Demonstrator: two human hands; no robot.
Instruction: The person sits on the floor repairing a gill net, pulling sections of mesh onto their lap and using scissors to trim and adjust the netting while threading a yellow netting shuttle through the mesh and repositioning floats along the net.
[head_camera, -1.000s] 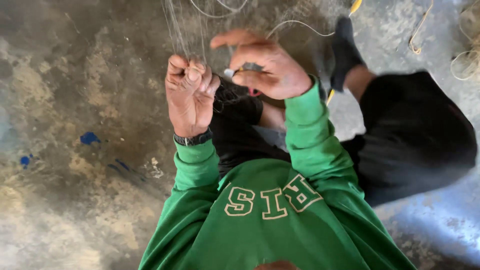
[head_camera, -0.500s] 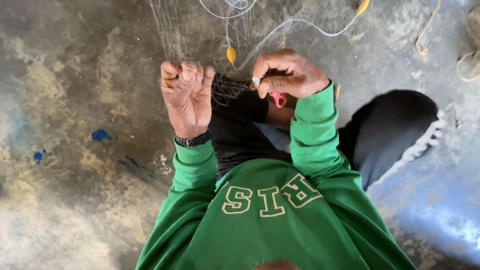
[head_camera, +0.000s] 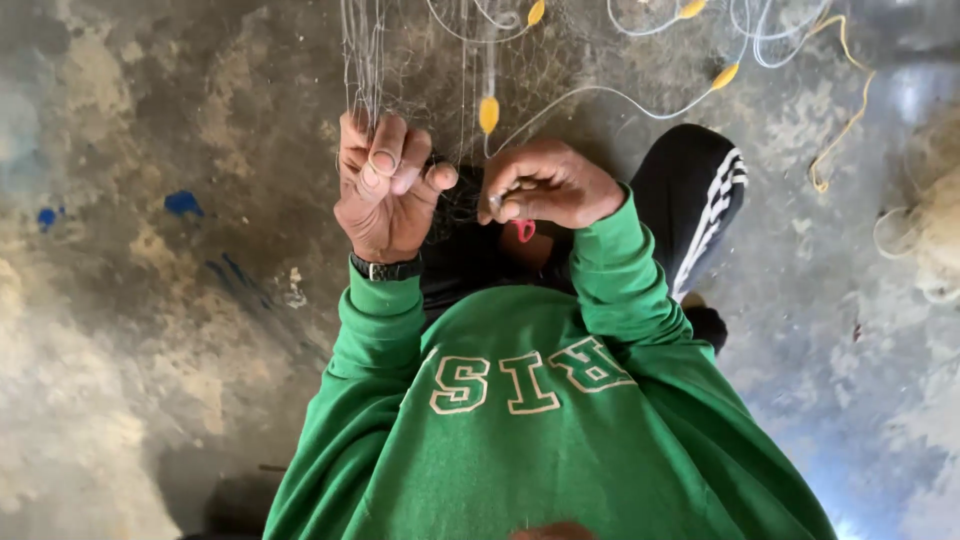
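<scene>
While bare floor (head_camera: 150, 330) spreads wide to the left, the left hand (head_camera: 385, 195) clenches net (head_camera: 420, 70) strands; the right hand (head_camera: 545, 185) pinches mesh at its fingertips.

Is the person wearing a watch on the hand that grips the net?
Yes, a dark watch sits on the wrist of the left hand, whose fingers are curled around strands of the thin net.

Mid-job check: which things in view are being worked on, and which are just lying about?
In hand:
- net, bunched in the left hand
- right hand, pinching a strand at the net
- yellow float on the line between the hands
- red tool under the right hand, mostly hidden

Lying about:
- yellow cord on the floor
- pale rope pile at the right edge
- blue paint spots
</scene>
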